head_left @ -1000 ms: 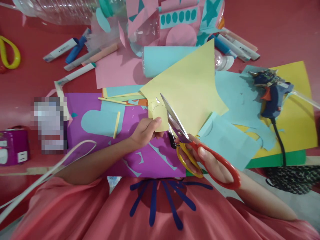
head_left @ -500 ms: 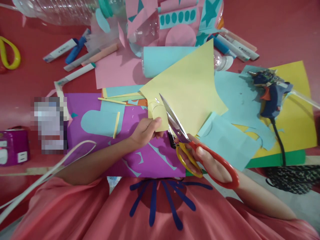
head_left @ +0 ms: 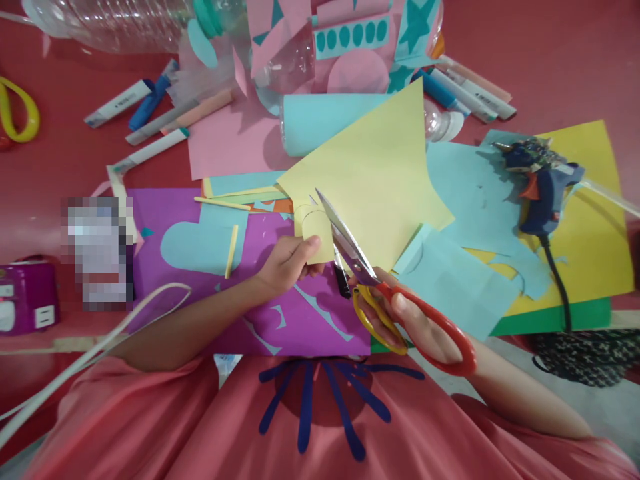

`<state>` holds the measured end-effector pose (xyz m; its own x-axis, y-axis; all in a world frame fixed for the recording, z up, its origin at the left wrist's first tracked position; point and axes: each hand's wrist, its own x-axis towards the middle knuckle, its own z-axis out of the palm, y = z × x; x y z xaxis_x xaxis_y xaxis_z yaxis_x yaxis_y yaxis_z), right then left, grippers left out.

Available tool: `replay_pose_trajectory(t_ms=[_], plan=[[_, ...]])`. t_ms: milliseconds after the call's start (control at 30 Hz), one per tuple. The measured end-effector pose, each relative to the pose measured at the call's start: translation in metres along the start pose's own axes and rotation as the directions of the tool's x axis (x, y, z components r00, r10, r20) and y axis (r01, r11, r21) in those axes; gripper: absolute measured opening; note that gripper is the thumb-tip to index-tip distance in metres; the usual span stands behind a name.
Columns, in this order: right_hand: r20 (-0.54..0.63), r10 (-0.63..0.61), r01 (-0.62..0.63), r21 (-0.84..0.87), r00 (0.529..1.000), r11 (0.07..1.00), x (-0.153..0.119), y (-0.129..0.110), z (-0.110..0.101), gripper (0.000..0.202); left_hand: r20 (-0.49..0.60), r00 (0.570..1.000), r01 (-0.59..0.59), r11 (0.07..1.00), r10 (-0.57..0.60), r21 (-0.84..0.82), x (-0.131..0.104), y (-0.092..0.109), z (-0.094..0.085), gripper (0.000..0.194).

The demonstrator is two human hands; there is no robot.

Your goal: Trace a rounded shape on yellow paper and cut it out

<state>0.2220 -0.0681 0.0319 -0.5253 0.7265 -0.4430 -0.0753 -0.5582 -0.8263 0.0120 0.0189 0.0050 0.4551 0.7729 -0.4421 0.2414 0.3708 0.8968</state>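
Yellow piece (head_left: pixel 319 225), frame centre: marked curve appears uncut.
Left hand (head_left: pixel 287 263) pinches piece; right hand (head_left: pixel 426 328) grips scissors (head_left: pixel 351 245), blades at piece's right edge. Judged remaining: trimming around curve.

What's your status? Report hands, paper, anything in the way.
Left hand pinching small yellow paper. Right hand holding scissors, blades beside paper. Black-handled tool close to blades; can't tell whether it obstructs.

Scissors (head_left: pixel 364 265) perhaps slightly more closed
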Motion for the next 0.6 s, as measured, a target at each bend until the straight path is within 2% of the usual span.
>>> replay_pose_trajectory(t_ms=[333,600], plan=[[-0.032,0.030,-0.029,0.022,0.999,0.999,-0.0025,0.0004,-0.0035,0.050,-0.046,0.998,0.035,0.998,-0.038,-0.053,0.0006,0.0043,-0.0012,0.052],[-0.020,0.007,-0.006,0.021,1.000,1.000,-0.0022,0.0043,-0.0065,0.051,-0.107,0.994,-0.028,0.993,0.016,-0.110,0.0034,-0.0017,-0.0034,0.048]])
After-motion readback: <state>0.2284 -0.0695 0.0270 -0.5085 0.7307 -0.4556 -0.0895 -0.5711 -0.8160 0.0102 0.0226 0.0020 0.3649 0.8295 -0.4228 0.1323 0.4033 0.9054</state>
